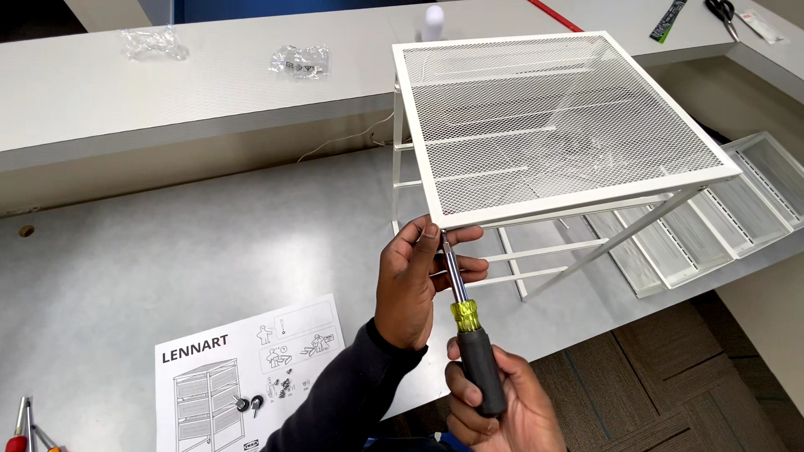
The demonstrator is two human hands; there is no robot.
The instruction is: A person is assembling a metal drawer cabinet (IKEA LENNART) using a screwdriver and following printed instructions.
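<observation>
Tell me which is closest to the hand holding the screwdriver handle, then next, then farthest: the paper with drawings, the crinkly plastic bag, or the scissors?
From the right hand, in the head view:
1. The instruction sheet, on the table to its left, is nearest.
2. The clear plastic bag, up on the raised shelf, comes next.
3. The scissors, at the far right corner, are farthest.

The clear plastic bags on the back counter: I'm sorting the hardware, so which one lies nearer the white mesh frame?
The right-hand plastic bag, nearest the mesh frame's corner; the other bag lies farther left.
</observation>
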